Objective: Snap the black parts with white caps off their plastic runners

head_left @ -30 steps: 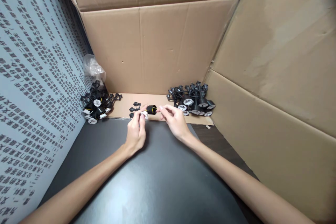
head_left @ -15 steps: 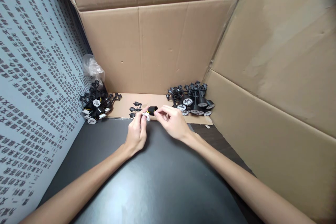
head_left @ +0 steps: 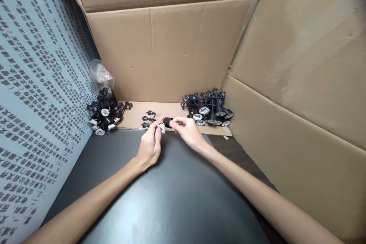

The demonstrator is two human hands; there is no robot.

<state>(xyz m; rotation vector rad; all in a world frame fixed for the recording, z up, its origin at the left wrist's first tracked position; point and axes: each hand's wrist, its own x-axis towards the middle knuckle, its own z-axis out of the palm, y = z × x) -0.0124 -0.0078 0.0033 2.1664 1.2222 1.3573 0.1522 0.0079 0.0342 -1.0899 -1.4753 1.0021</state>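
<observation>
A miniature street lamp with three black lantern heads (head_left: pixel 149 118) points left, past my left hand (head_left: pixel 149 146). My left hand is closed on it, its fingers around the stem and a white plastic piece (head_left: pixel 161 127) at the thumb. A yellow wire (head_left: pixel 164 124) shows between that piece and the lamp's black base (head_left: pixel 167 122). My right hand (head_left: pixel 187 131) is closed in a pinch at the base's right end. Its fingertips partly cover the base's rim, and any small part between them is hidden.
Several similar lamps (head_left: pixel 212 111) with white discs under their bases lie heaped at the back right. Another heap (head_left: pixel 105 112) stands at the back left beside a clear plastic bag (head_left: pixel 100 73). Cardboard walls (head_left: pixel 183 53) rise behind the dark table (head_left: pixel 183 194).
The lamp has shifted slightly to the right with my left hand. My right fingers have closed in against the right end of its base, where they were more spread before.
</observation>
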